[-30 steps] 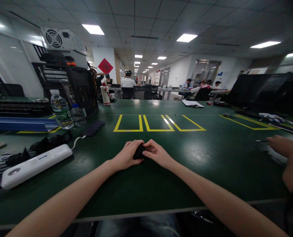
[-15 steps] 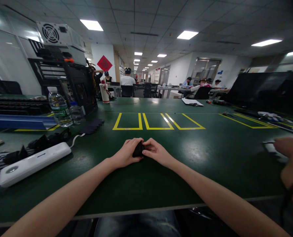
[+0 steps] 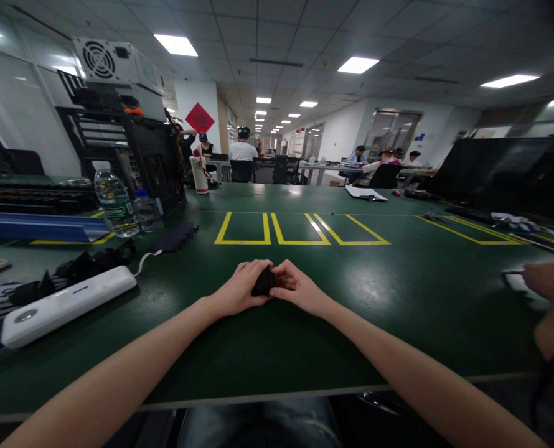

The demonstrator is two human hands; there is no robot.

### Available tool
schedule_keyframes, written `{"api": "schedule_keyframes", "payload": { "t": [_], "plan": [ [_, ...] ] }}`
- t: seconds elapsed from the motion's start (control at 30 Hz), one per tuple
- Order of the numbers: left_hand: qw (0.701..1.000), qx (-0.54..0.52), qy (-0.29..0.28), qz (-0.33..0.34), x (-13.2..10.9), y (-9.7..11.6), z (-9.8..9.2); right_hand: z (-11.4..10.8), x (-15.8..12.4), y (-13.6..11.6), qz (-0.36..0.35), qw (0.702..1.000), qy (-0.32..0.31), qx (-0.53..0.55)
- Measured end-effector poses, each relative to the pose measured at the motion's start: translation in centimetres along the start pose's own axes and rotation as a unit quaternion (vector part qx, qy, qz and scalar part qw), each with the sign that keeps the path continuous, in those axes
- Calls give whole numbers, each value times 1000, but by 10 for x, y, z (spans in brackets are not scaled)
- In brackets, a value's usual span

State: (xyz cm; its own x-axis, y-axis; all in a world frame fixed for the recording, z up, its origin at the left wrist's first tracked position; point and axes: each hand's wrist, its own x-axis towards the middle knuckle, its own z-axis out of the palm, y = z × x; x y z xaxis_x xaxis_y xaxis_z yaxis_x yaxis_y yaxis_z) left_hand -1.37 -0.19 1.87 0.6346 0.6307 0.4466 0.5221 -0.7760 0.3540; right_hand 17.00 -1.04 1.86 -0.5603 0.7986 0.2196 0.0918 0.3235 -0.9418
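Note:
A small black object (image 3: pixel 262 282) with a rounded outline is between my hands just above or on the green table (image 3: pixel 277 348); its kind cannot be made out. My left hand (image 3: pixel 241 287) wraps round it from the left, thumb below and fingers over the top. From the right, my right hand (image 3: pixel 297 287) pinches its edge with thumb and fingertips. Much of the object is hidden behind the fingers. Beyond my hands, yellow tape outlines (image 3: pixel 300 242) mark the tabletop.
To the left lie a white power strip (image 3: pixel 69 306), a dark phone-like slab (image 3: pixel 177 236) and water bottles (image 3: pixel 116 202). An open computer case (image 3: pixel 155 165) stands behind them. At right, another person's hand (image 3: pixel 550 281) rests by a pale flat item. A clipboard (image 3: pixel 365 193) lies farther back.
The view has shifted very slightly. Both hands keep their hold on the black object, with almost no movement.

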Motion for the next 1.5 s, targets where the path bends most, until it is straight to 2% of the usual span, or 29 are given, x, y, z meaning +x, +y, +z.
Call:
{"api": "schedule_keyframes", "payload": {
  "t": [0.3, 0.6, 0.97, 1.2, 1.5],
  "plan": [
    [1000, 7, 10, 6, 0, -2, 2, 1, 7, 4, 5, 999, 21, 42],
    [1000, 5, 2, 3, -1, 0, 0, 1, 1, 6, 0, 1000, -5, 18],
    [1000, 0, 2, 0, 0, 0, 0, 1, 5, 4, -1, 999, 23, 30],
    [1000, 10, 6, 4, 0, 0, 1, 3, 3, 6, -8, 1000, 8, 28],
    [1000, 7, 8, 4, 0, -1, 1, 4, 5, 3, -7, 999, 35, 25]
  ]
}}
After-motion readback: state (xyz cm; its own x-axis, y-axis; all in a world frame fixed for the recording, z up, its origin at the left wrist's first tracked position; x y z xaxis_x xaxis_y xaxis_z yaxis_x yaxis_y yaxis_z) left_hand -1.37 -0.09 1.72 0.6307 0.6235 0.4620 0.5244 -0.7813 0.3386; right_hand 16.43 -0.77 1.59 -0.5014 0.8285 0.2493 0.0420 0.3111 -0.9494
